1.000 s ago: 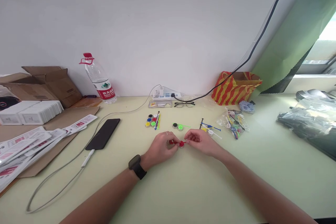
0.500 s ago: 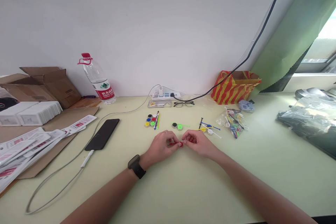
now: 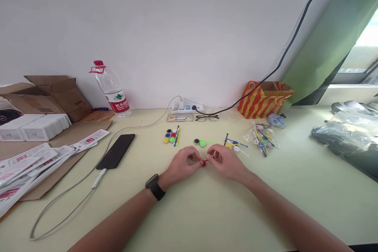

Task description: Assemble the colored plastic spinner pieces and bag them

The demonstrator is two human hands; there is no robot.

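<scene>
Both my hands meet over the middle of the pale green table. My left hand (image 3: 182, 164), with a black watch on its wrist, pinches a small red plastic piece (image 3: 203, 163). My right hand (image 3: 225, 160) is closed on the same red piece from the other side. Just beyond my fingers lie a black and a green round cap (image 3: 200, 142) with a thin green stick. To the right sits a little heap of blue, yellow and white sticks and caps (image 3: 234, 144). A cluster of coloured caps and sticks (image 3: 172, 136) lies further left.
A black phone (image 3: 116, 150) on a white cable lies at left, by stacked leaflets (image 3: 35, 161) and cardboard boxes (image 3: 56, 94). A water bottle (image 3: 111, 89), power strip (image 3: 186, 107), glasses (image 3: 207, 117) and striped bag (image 3: 265, 98) line the wall. A clear bag of coloured parts (image 3: 264, 136) lies at right.
My two hands have drawn closer together around the red piece, and the right hand's fingers have shifted over it. Nothing else on the table has moved.
</scene>
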